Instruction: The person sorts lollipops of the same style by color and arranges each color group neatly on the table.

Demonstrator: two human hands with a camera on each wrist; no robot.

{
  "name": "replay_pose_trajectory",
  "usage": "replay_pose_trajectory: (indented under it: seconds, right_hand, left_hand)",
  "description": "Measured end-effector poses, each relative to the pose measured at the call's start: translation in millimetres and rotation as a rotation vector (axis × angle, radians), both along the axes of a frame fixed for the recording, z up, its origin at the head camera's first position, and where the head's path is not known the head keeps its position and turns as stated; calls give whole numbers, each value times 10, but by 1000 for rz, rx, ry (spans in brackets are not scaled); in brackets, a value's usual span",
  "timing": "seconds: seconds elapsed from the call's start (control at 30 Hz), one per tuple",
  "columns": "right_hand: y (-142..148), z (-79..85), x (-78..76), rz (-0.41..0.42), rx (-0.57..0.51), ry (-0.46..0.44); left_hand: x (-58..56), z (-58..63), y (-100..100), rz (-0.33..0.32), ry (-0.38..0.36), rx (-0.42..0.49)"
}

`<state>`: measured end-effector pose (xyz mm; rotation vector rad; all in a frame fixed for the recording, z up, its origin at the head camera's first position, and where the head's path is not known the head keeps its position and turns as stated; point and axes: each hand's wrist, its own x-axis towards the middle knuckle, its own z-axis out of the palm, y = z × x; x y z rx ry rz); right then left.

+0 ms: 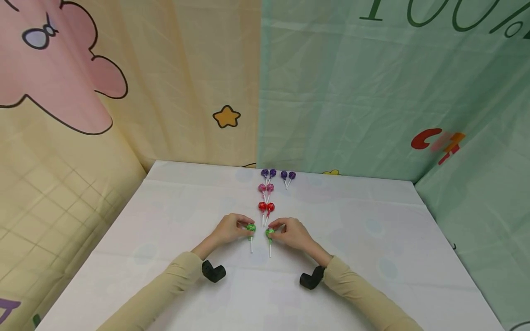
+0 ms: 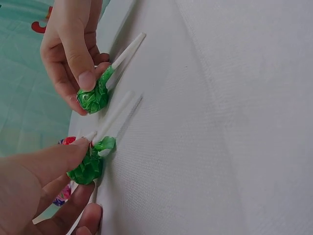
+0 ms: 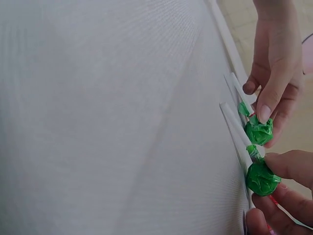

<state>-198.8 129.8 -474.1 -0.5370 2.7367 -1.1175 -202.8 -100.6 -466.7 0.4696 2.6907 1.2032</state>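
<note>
Between thumb and fingers my left hand (image 1: 233,228) pinches a green-wrapped lollipop (image 2: 87,169) by its head, the white stick pointing toward me. A second green lollipop (image 3: 262,179) is pinched the same way by my right hand (image 1: 291,233), a short gap to the right of the first. Just beyond the hands lie two red lollipops (image 1: 262,206) side by side, their sticks close together. Behind those are two pink lollipops (image 1: 270,187), then two purple ones (image 1: 265,173) at the back, all in one column.
Another purple pair of lollipops (image 1: 292,175) lies right of the column's far end. A white cloth covers the table (image 1: 372,276). Printed curtains (image 1: 198,82) hang behind and beside it. A black wrist mount (image 1: 214,271) sits by the left cuff, another (image 1: 312,278) by the right.
</note>
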Motion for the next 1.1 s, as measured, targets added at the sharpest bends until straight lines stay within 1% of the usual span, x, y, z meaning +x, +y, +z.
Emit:
replay_pose_trajectory:
  seconds: [0.17, 0.37, 0.7, 0.83, 0.97, 1.1]
  right_hand:
    - [-10, 22, -5, 1, 9, 3]
    - [-10, 44, -7, -24, -5, -4]
    - [-22, 6, -13, -58, -24, 28]
    - [-34, 2, -15, -68, -27, 36]
    - [-45, -5, -16, -75, -19, 46]
    - [-59, -9, -8, -93, -12, 37]
  left_hand:
    - [-3, -11, 17, 16, 29, 4]
    - [-16, -20, 52, 0, 48, 29]
    - [-13, 2, 147, -22, 25, 67]
    - [-5, 18, 176, -18, 21, 83]
    - [-8, 10, 186, -16, 27, 87]
    - [-14, -19, 192, -11, 25, 84]
